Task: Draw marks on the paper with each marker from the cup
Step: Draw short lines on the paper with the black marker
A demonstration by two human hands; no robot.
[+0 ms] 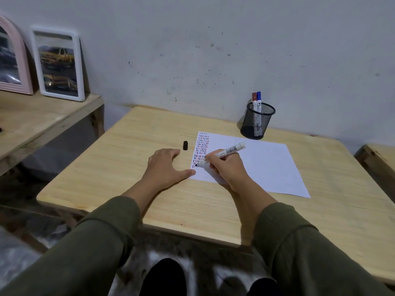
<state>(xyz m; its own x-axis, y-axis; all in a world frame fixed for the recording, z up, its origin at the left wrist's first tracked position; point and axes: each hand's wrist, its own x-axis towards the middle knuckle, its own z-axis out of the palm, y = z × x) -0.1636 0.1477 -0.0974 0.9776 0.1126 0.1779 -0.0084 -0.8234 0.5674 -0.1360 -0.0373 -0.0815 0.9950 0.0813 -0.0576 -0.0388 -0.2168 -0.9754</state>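
Note:
A white sheet of paper (267, 165) lies on the wooden table (128, 189), with columns of short red, blue and black marks (201, 146) down its left edge. My right hand (228, 169) grips an uncapped black marker (224, 153), tip touching the paper near the lowest marks. My left hand (165, 167) rests flat on the table, fingers spread, thumb at the paper's left corner. The black cap (185, 145) lies on the table just left of the paper. A black mesh cup (257, 120) at the back holds a red marker (254, 99) and a blue marker (259, 99).
A grey wall rises right behind the table. A lower wooden bench (42, 116) on the left carries a white picture frame (58, 63) and a pink frame (12, 60). Another wooden surface (378, 154) shows at the right edge. My dark-clad knees sit below the table's front edge.

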